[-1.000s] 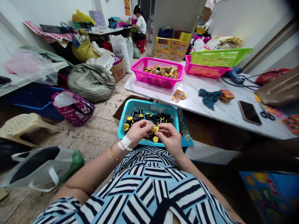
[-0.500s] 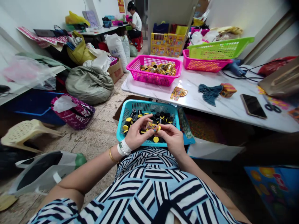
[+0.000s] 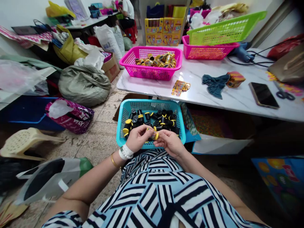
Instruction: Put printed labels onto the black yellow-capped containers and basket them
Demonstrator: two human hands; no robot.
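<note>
Between my two hands is a small cylindrical canister (image 3: 155, 135) with a yellow end and a colourful printed label, partly hidden by fingers. My left hand (image 3: 138, 138), with a white band and a gold bangle at the wrist, pinches its left side. My right hand (image 3: 169, 142) has its fingertips closed at the yellow end. Both hands are over the front part of a turquoise basket (image 3: 120, 126) in front of my lap. Inside that basket lie several black canisters (image 3: 163, 120) with yellow ends.
A white marble-patterned table (image 3: 152, 88) holds a pink basket (image 3: 147, 74) of labelled canisters, printed stickers (image 3: 180, 87), a blue cloth (image 3: 216, 85), a phone (image 3: 264, 95) and scissors (image 3: 285, 95). Sacks and a cream stool (image 3: 30, 139) stand left. Another person sits at the back.
The camera view has tilted downward. The canister has turned in my fingers, so less of its label and more of its yellow end shows. Both hands stay over the turquoise basket.
</note>
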